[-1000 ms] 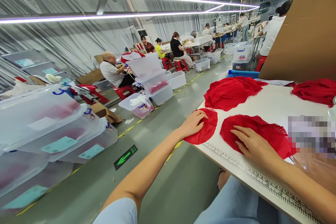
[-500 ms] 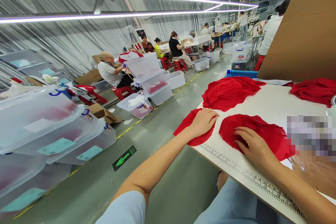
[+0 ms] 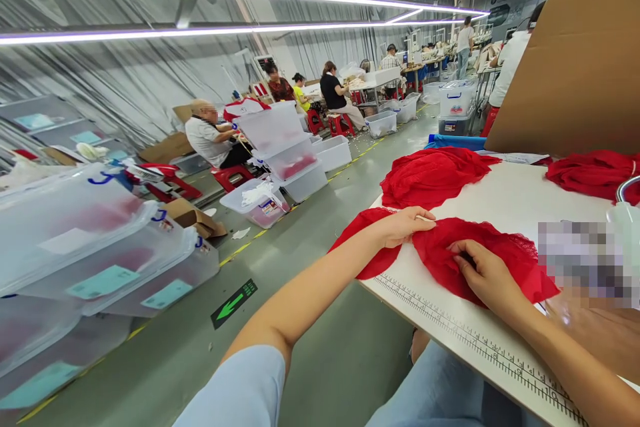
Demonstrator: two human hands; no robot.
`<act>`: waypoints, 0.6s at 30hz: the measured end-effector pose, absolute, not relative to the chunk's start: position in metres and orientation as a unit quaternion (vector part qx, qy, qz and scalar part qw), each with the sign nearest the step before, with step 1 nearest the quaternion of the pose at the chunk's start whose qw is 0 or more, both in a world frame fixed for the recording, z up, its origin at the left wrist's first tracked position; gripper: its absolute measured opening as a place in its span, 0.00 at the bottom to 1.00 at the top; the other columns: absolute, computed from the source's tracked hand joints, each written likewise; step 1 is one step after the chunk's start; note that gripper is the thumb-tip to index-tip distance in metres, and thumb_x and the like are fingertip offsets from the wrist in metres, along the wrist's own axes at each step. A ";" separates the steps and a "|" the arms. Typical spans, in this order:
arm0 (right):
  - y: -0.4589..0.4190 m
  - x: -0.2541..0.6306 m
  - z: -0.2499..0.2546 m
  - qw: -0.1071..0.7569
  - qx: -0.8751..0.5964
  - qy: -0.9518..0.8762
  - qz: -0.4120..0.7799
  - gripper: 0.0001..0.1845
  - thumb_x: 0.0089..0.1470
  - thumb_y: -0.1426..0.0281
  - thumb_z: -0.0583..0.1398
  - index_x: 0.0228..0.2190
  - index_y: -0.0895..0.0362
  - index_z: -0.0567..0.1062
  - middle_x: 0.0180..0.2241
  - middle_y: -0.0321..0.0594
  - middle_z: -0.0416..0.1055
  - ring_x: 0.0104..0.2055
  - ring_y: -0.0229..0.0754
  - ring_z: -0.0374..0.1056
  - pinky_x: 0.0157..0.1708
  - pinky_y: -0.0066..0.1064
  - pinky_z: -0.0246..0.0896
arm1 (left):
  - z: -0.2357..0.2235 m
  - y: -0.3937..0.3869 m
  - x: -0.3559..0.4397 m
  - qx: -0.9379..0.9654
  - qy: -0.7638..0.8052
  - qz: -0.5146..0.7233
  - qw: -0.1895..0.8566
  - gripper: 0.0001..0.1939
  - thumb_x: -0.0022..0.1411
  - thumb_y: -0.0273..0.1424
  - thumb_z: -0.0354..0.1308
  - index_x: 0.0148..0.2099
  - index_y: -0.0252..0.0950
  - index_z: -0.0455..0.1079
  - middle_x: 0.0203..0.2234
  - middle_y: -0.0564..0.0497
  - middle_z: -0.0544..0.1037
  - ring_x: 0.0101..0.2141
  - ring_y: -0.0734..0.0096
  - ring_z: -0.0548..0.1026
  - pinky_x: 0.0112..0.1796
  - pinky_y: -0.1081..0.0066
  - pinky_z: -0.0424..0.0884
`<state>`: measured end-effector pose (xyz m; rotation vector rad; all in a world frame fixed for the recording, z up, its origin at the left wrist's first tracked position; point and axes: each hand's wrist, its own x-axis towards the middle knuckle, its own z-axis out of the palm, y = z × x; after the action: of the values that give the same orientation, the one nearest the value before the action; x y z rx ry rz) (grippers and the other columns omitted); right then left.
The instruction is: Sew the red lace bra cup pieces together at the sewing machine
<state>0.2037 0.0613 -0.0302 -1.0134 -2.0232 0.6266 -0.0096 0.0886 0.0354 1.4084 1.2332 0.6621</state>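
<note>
A round piece of thin red fabric (image 3: pixel 493 240) lies on the white table before me. My left hand (image 3: pixel 404 225) pinches its left edge between thumb and fingertips. Over the middle of the same piece, my right hand (image 3: pixel 477 268) is closed, thumb and forefinger pressed together on the cloth. Under my left wrist and forearm rests a second red fabric piece (image 3: pixel 357 230), partly hidden and overhanging the table's left edge. Behind both lies a thicker heap of red fabric (image 3: pixel 433 177).
A ruler scale (image 3: pixel 465 333) runs along the table's near edge. Another red heap (image 3: pixel 590 175) lies at the far right, beneath a cardboard sheet (image 3: pixel 570 73). Stacked clear bins (image 3: pixel 115 247) stand left across the floor. Several people sit working farther back.
My left hand has moved right, off the left fabric piece and onto the edge of the middle one. My right hand's fingers have drawn together into a pinch.
</note>
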 end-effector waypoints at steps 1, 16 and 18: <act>0.061 0.204 -0.030 0.389 -0.400 -0.792 0.248 0.09 0.57 0.67 0.53 0.33 0.51 0.73 0.34 0.41 0.79 0.35 0.48 0.75 0.36 0.39 0.71 | 0.035 0.091 -0.012 0.593 0.515 0.289 0.547 0.04 0.66 0.28 0.60 0.43 0.34 0.69 0.26 0.57 0.69 0.26 0.79 0.68 0.29 0.77 0.66; 0.057 0.204 -0.028 0.384 -0.312 -0.863 0.102 0.19 0.65 0.71 0.48 0.44 0.52 0.79 0.51 0.43 0.78 0.53 0.49 0.74 0.50 0.42 0.73 | 0.035 0.128 -0.026 0.694 0.518 0.246 0.435 0.04 0.62 0.21 0.59 0.40 0.30 0.73 0.31 0.52 0.76 0.33 0.75 0.73 0.38 0.72 0.69; 0.054 0.207 -0.027 0.369 -0.338 -0.864 0.050 0.21 0.65 0.73 0.48 0.44 0.54 0.80 0.48 0.48 0.79 0.50 0.53 0.74 0.42 0.44 0.75 | 0.034 0.131 -0.026 0.717 0.523 0.221 0.405 0.07 0.65 0.24 0.56 0.44 0.30 0.73 0.34 0.50 0.77 0.34 0.73 0.73 0.38 0.71 0.70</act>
<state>0.2070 0.0540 -0.0268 -0.8678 -2.2192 0.1271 -0.0257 0.1307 0.0341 1.8089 1.3193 0.5580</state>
